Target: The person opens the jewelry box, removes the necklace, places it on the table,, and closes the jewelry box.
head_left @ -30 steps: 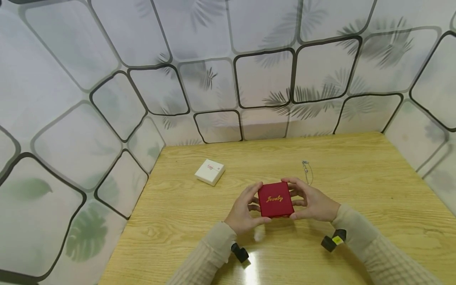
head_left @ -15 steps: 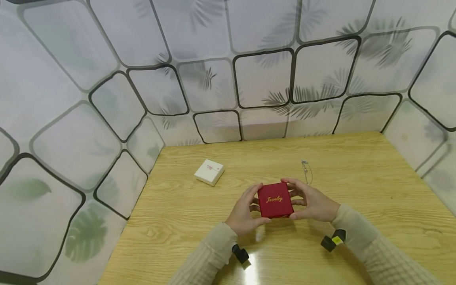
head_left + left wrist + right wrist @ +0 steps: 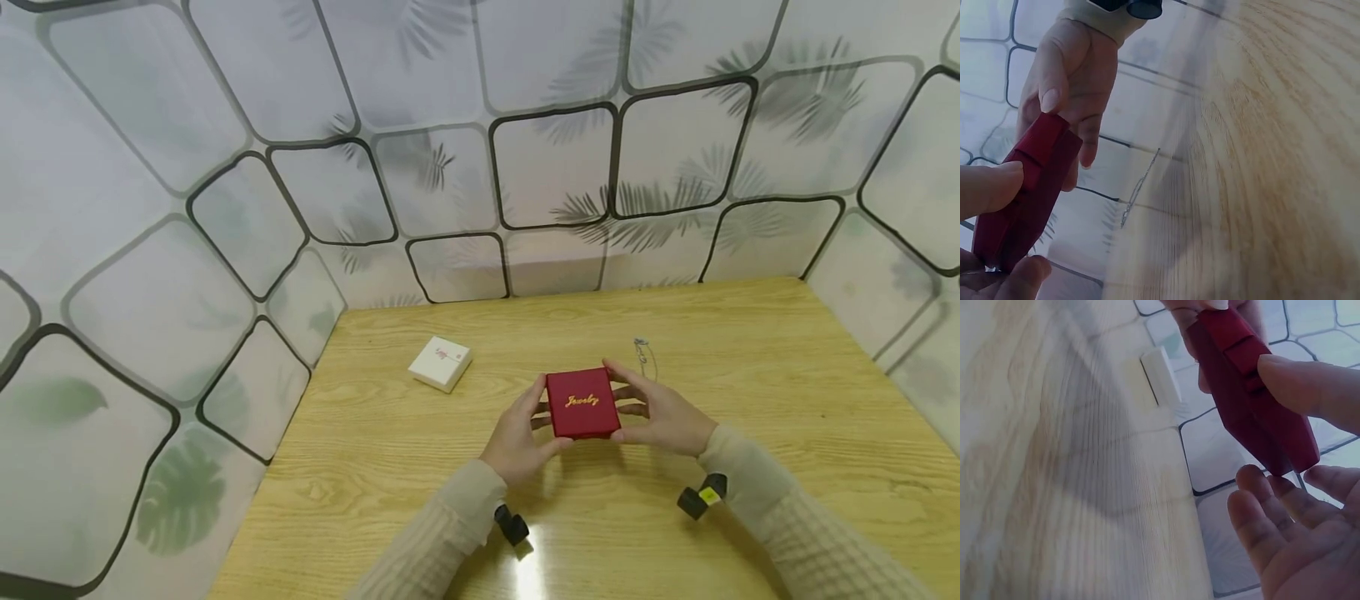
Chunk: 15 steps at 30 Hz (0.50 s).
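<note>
A square red jewelry box (image 3: 583, 417) with gold "Jewelry" lettering on its lid is held between both hands, raised above the table in the wrist views. My left hand (image 3: 517, 437) grips its left side, thumb at the near edge and fingers at the far side. On the opposite side, my right hand (image 3: 663, 417) grips it in the same way. In the right wrist view the box (image 3: 1254, 387) shows its closed front edge and a notch by the thumb. Its inside is hidden. Just beyond the right hand, a thin silver chain (image 3: 642, 354) lies on the table.
A small white box (image 3: 441, 363) with red print sits at the back left of the wooden table (image 3: 360, 467). Patterned fabric walls (image 3: 555, 167) border the table at the back and sides. Dark wrist cameras (image 3: 512, 525) are strapped at both sleeves.
Both hands have lifted the red jewelry box slightly, and it has shifted away from the body. The white box and the chain have stayed in place.
</note>
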Motion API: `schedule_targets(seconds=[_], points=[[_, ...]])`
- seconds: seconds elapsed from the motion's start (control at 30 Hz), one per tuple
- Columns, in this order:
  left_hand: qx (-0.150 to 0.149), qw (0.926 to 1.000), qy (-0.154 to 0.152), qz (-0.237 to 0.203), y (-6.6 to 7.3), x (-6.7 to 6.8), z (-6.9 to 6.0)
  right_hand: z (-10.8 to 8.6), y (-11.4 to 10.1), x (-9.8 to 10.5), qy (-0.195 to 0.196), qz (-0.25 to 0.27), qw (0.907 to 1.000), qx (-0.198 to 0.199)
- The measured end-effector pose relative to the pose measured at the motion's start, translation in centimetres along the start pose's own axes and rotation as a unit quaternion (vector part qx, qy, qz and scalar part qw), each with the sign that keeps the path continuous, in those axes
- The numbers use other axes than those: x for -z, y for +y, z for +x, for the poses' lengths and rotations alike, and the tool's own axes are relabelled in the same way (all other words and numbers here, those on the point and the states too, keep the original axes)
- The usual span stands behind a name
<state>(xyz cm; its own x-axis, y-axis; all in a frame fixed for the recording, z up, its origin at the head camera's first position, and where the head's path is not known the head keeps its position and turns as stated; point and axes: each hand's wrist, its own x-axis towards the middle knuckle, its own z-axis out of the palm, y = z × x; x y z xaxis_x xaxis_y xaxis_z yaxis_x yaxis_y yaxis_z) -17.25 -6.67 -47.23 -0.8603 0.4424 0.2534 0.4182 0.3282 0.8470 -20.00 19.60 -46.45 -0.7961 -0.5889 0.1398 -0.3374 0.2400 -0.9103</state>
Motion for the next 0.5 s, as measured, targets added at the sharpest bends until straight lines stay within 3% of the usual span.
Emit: schedule_targets(seconds=[0.33, 0.5], points=[[0.003, 0.9945, -0.011, 0.104, 0.0, 0.3, 2.7, 0.9, 0.6, 2.7, 0.013, -0.090, 0.9958, 0.009], [0.013, 0.9931, -0.016, 0.115, 0.2, 0.2, 4.3, 1.4, 0.7, 4.1, 0.022, -0.115, 0.9931, 0.002]])
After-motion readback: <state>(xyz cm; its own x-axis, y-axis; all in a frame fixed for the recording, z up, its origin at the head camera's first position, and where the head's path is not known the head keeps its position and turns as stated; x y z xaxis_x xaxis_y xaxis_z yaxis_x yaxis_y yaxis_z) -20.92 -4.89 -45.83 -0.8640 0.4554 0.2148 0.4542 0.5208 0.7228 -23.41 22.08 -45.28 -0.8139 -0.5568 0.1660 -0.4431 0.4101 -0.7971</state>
